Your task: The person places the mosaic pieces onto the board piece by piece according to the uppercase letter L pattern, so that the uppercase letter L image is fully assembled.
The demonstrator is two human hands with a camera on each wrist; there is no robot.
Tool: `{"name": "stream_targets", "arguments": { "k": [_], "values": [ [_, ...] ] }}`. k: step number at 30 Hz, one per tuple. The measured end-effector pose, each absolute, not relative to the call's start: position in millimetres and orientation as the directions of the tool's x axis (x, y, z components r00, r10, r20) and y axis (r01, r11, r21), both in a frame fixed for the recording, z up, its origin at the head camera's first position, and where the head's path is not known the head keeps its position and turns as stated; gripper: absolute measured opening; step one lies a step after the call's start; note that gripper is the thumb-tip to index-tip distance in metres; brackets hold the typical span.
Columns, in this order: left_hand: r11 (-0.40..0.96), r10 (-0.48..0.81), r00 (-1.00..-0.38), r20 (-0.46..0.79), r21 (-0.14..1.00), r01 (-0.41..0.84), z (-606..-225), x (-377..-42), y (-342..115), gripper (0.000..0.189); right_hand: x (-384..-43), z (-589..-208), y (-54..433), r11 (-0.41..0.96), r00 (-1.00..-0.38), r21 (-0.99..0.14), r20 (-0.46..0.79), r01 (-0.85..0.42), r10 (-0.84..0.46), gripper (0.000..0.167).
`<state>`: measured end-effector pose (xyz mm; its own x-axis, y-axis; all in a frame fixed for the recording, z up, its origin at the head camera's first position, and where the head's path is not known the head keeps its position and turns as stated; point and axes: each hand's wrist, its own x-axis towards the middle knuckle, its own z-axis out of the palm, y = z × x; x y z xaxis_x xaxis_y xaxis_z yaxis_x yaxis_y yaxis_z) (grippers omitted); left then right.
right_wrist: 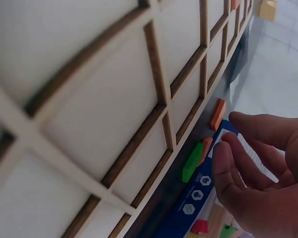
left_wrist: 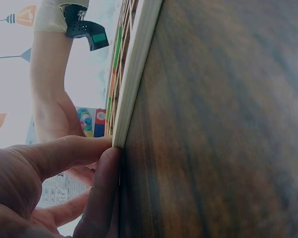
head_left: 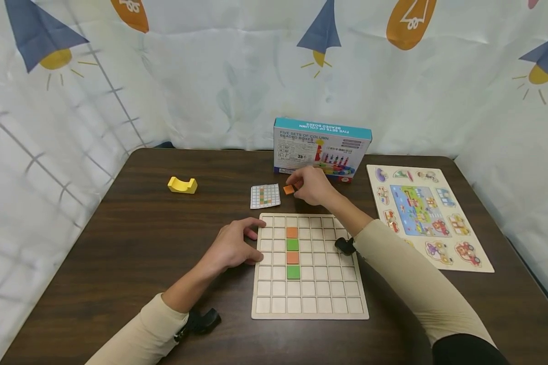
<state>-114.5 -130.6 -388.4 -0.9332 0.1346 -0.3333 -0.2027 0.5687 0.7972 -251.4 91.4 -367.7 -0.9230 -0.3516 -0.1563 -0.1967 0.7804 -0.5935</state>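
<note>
A wooden grid board (head_left: 310,313) lies on the table with orange and green square tiles (head_left: 293,272) in one column. My left hand (head_left: 232,244) rests its thumb and fingertips against the board's left edge; the left wrist view has its fingers (left_wrist: 103,176) touching that edge. Beyond the board's back edge, my right hand (head_left: 314,186) reaches over a loose orange tile (head_left: 288,189). In the right wrist view, the orange tile (right_wrist: 218,114) is just past the fingertips, with no tile visible between them. A green tile (right_wrist: 191,162) and another orange one lie nearby.
A small pattern card (head_left: 265,196) lies left of the right hand. Behind that hand stands a toy box (head_left: 321,149). A picture puzzle board (head_left: 431,218) lies at the right. Far left sits a yellow curved block (head_left: 182,185). Hanging fabric surrounds the table (head_left: 141,223).
</note>
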Motion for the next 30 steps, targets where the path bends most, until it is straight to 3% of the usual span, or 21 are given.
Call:
{"name": "stream_targets", "arguments": {
  "k": [30],
  "values": [
    [0.572, 0.129, -0.935, -0.329, 0.795, -0.201, -388.5, -113.6, -129.7, 0.071, -259.8, -374.5, 84.8, 0.794, -0.903, -0.55, -0.156, -0.257, -0.401, 0.026]
  ]
}}
